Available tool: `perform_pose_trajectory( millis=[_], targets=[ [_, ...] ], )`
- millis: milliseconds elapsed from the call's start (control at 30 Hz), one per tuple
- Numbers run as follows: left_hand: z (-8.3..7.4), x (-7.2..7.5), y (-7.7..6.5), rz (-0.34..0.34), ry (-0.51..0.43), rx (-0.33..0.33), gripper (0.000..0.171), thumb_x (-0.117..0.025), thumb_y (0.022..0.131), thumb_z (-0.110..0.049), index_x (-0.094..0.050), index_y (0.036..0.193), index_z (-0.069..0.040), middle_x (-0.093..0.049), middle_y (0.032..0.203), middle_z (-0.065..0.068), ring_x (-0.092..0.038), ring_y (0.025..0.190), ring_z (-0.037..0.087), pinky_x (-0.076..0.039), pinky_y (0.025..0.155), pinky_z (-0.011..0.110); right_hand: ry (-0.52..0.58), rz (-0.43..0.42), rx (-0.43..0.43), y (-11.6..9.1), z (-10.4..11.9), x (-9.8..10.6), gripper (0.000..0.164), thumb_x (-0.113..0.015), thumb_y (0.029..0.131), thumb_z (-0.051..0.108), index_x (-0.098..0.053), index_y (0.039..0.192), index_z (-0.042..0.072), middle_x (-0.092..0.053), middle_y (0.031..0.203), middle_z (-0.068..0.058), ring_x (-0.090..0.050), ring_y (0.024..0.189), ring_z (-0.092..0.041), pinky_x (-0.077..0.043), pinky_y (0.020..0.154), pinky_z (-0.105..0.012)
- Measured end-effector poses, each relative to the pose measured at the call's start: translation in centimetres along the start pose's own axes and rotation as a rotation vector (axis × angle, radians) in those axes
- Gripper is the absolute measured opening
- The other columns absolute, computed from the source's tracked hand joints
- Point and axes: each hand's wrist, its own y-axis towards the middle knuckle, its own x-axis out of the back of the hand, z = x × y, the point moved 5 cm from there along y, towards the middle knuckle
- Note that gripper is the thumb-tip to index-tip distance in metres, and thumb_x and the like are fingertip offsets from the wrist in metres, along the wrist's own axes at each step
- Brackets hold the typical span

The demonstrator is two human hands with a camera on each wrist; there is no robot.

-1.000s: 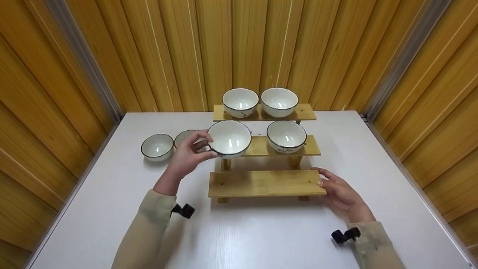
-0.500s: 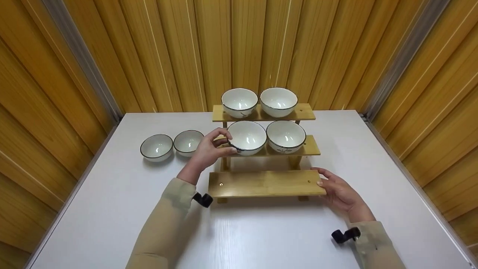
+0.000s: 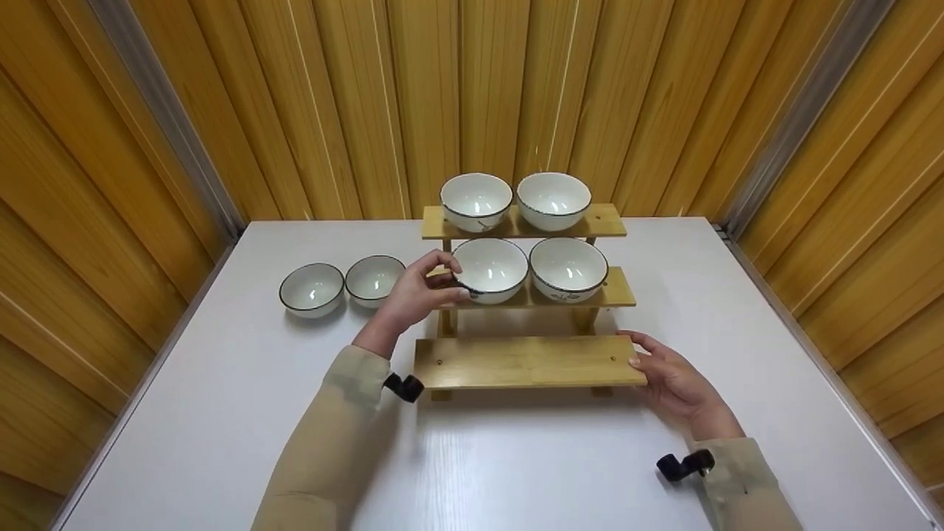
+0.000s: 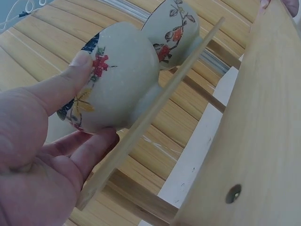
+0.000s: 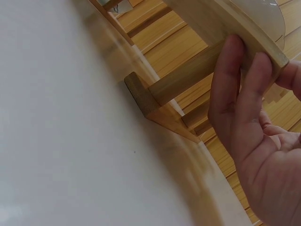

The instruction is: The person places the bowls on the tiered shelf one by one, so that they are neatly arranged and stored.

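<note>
While the lowest board (image 3: 527, 361) is gripped at its right end by the right hand (image 3: 675, 380), with fingers curled against its underside, a bowl (image 3: 495, 267) is pinched at its left side between the bent thumb and fingers of the left hand (image 3: 420, 289). This bowl is stood upright on the left half of the middle board (image 3: 619, 287), and red and yellow flowers are seen painted on its wall. To its right, just beside it, a second bowl (image 3: 569, 267) is set. Left of the boards, a third bowl (image 3: 312, 287) and a fourth bowl (image 3: 375, 279) are placed side by side on the white table (image 3: 221, 413). Farther back, a fifth bowl (image 3: 476, 199) and a sixth bowl (image 3: 554, 199) are borne by the top board (image 3: 608, 220), before the slatted wall (image 3: 487, 88).
</note>
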Motion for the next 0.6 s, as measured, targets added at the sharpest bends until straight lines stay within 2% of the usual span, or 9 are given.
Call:
perform_pose_trajectory(
  millis=[133,267,433,600],
  targets=[
    [-0.1,0.0,0.1,0.006,-0.001,-0.007,0.035,-0.076,0.086,0.01,-0.057,0.113,-0.003,-0.055,0.123,0.004,-0.065,0.116,0.022,-0.061,0.083,0.025,-0.011,-0.012,0.0,0.0,0.0,0.0,0.049,-0.041,0.107,-0.001,-0.028,0.152,0.012,-0.056,0.136,0.0,-0.066,0.105,-0.01,-0.059,0.088,-0.02],
    [-0.3,0.0,-0.2,0.008,0.043,-0.012,0.046,-0.077,0.087,0.006,-0.056,0.127,-0.002,-0.055,0.137,0.01,-0.063,0.125,0.028,-0.06,0.089,0.027,-0.002,-0.019,-0.004,0.0,0.0,0.0,0.05,-0.041,0.107,-0.001,-0.027,0.153,0.01,-0.056,0.136,0.001,-0.067,0.105,-0.01,-0.059,0.088,-0.021],
    [-0.4,0.4,-0.7,0.0,0.057,-0.011,0.059,-0.077,0.087,0.004,-0.052,0.14,-0.006,-0.048,0.155,0.018,-0.057,0.136,0.035,-0.059,0.099,0.035,0.024,-0.003,-0.005,0.0,0.0,-0.1,0.051,-0.04,0.107,-0.002,-0.025,0.155,0.009,-0.058,0.136,0.001,-0.068,0.106,-0.011,-0.06,0.089,-0.022],
    [-0.6,1.6,-1.9,-0.033,0.055,-0.054,0.059,-0.074,0.09,0.003,-0.049,0.143,-0.003,-0.046,0.157,0.021,-0.054,0.139,0.039,-0.057,0.103,0.039,0.047,0.012,-0.004,-0.1,0.0,-0.1,0.05,-0.039,0.107,-0.003,-0.031,0.153,0.013,-0.058,0.136,0.0,-0.068,0.107,-0.012,-0.06,0.09,-0.023]
  ],
)
